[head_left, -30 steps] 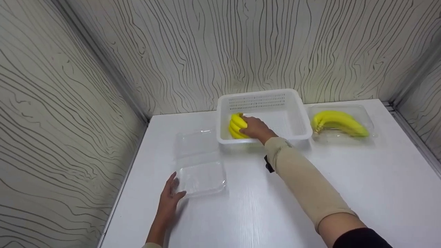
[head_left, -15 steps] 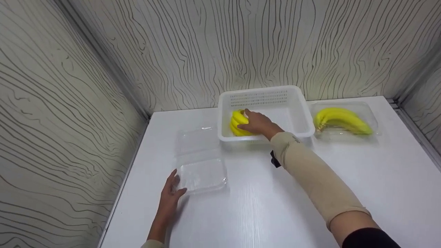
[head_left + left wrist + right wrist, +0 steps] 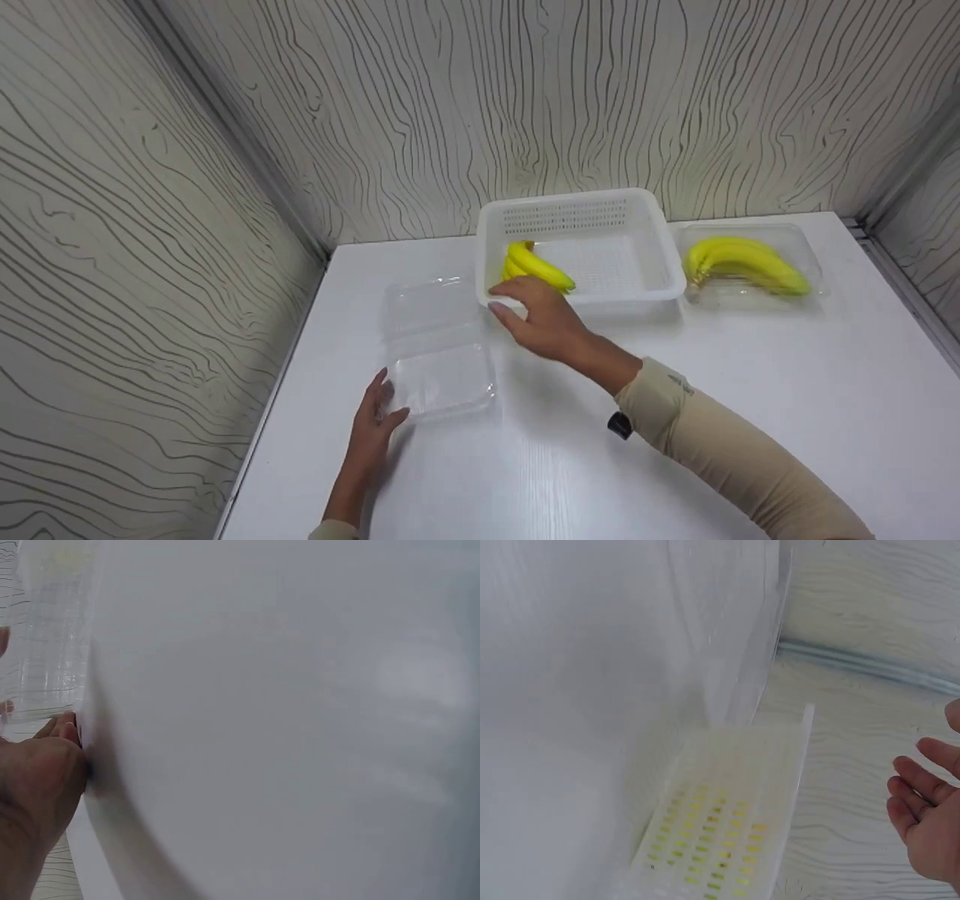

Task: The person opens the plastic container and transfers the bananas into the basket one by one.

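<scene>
In the head view my left hand point(image 3: 369, 427) holds the near left corner of a clear plastic clamshell container point(image 3: 442, 382), thumb at the front and fingers at the side. The container lies unfolded, its other half point(image 3: 427, 307) behind. In the left wrist view that hand point(image 3: 37, 787) is beside the see-through container point(image 3: 52, 652). My right hand point(image 3: 544, 319) is over the front rim of a white plastic basket point(image 3: 577, 298), fingers apart and holding nothing. A bunch of bananas point(image 3: 536, 266) lies in the basket's left part, partly hidden by the rim and hand.
Right of the basket, another clear container point(image 3: 795, 247) has bananas point(image 3: 742, 259) in it. Wood-grain panels point(image 3: 510, 97) stand behind and at both sides of the white table point(image 3: 465, 480). In the right wrist view, yellow shows through the slotted basket wall point(image 3: 780, 765).
My right hand has let go of the bananas in the basket and drawn back toward the front rim. The bunch now lies slanted to the right. My left hand stays at the container.
</scene>
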`<state>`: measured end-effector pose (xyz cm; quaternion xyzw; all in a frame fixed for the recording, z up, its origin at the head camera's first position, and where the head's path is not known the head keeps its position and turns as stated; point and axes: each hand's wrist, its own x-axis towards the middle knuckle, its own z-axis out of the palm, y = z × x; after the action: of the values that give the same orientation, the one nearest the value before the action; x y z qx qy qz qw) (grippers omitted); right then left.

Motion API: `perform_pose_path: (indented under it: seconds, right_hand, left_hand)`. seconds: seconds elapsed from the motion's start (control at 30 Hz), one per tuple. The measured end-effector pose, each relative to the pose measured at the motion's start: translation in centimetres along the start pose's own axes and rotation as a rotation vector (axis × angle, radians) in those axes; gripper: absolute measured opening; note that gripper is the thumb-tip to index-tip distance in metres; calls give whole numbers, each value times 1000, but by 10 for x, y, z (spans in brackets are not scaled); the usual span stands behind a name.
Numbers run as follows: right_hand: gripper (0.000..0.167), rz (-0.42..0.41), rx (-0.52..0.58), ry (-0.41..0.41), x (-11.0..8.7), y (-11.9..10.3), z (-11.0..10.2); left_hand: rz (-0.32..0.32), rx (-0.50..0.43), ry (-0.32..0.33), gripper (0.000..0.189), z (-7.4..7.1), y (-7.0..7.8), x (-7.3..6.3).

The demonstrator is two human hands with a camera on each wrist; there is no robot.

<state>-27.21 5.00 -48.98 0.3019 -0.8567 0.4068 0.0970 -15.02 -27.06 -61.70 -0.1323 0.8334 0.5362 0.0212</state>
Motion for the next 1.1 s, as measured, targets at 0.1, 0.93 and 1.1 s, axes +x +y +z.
perform_pose_path:
  seconds: [0.1,0.93,1.1]
  right_hand:
    - [20,-164,30,41,-21,-7,11]
    - [91,364,61,-268,-71,2,91]
    - [96,363,81,-288,-72,3,95]
  left_hand:
    - [-6,-7,6,83,2,1,1]
    - [-29,-32,-11,92,-1,-4,2]
    - [-27,-49,-6,92,-2,-5,2]
